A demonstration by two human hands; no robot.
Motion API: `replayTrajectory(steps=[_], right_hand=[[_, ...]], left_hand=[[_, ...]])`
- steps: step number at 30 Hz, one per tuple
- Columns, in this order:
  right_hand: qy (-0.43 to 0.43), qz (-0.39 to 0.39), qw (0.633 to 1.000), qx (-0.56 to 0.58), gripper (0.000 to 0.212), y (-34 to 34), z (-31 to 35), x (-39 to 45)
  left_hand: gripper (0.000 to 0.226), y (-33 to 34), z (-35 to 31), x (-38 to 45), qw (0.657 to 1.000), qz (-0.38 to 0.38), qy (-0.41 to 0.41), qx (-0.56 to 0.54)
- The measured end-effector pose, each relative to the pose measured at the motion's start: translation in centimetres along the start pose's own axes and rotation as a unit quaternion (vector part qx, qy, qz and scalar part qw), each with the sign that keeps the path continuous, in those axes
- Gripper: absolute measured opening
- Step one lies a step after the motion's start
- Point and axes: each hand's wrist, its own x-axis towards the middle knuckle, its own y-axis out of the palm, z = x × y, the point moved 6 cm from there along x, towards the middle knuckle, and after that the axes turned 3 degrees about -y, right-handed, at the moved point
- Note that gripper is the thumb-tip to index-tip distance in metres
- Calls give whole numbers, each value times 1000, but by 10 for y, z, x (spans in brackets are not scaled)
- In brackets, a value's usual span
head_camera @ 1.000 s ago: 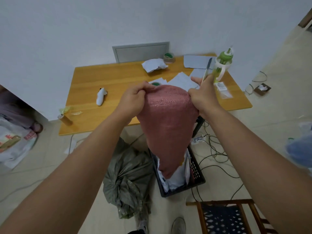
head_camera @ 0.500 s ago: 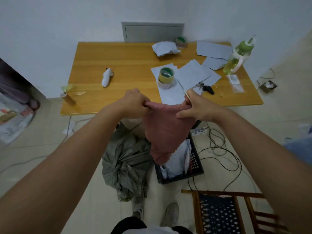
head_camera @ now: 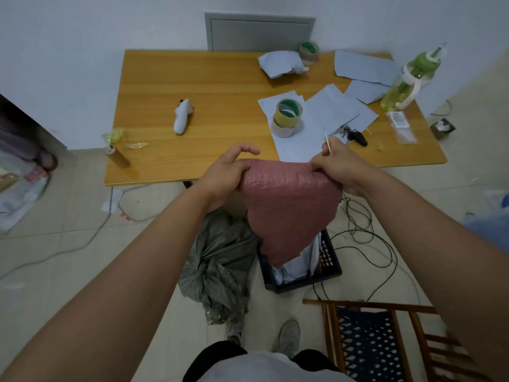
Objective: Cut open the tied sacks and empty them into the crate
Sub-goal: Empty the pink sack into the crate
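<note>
Across the upper half of the frame we see the yellow wooden tabletop (head_camera: pixel 192 75). At centre, our left hand (head_camera: pixel 223 172) and right hand (head_camera: pixel 338 168) grip the top corners of the pink woven sack (head_camera: pixel 289 208), fingers curled into its fabric, the left index lifted. It hangs into the black plastic crate (head_camera: pixel 327 260), lower centre, beside a tied grey-green sack (head_camera: pixel 217 266) on the floor. A thin blade (head_camera: pixel 327 139) sticks up from our right fingers.

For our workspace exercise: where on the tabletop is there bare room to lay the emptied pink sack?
Bare wood on the table spans its left and middle, bordered by the white gadget and the stacked tape rolls. The right half is crowded with papers, scissors and a green bottle.
</note>
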Motion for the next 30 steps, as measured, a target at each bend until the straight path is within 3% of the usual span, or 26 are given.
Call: replayTrajectory(steps=[2,4,7,10,12,14,16,17,20,22,26,30], right_hand=[[26,-9,999,43,43,3,-6,9],[57,-11,993,101,36,4,-10,13],[101,12,987,126,31,5,-27,25],[124,43,985,109,18,4,-41,30],[88,63,994,18,11,-2,-47,37],[6,50,991,-126,27,-13,-46,43],[-89,34,984,-149,42,-25,-39,45],[-121,65,983,-125,47,-27,-37,44],[-116,232,961,-94,66,-27,-42,31],[-103,275,945,-142,70,-32,-56,29],[-87,250,961,-81,40,-43,-81,43],[26,260,962,79,13,-52,-106,50]], left_hand=[[27,-1,0,3,999,-8,11,36],[45,3,-3,4,990,27,36,133],[66,20,-2,10,938,64,82,331],[34,32,-1,23,884,13,145,444],[13,39,2,29,856,7,138,499],[19,46,4,32,848,14,78,524],[25,53,1,34,886,10,22,464],[26,57,-1,35,909,2,-5,417],[18,70,-5,40,959,-23,-69,275],[11,80,-3,40,972,-19,-102,209],[15,97,11,43,983,-20,-155,92],[61,114,3,42,994,-60,-85,44]])
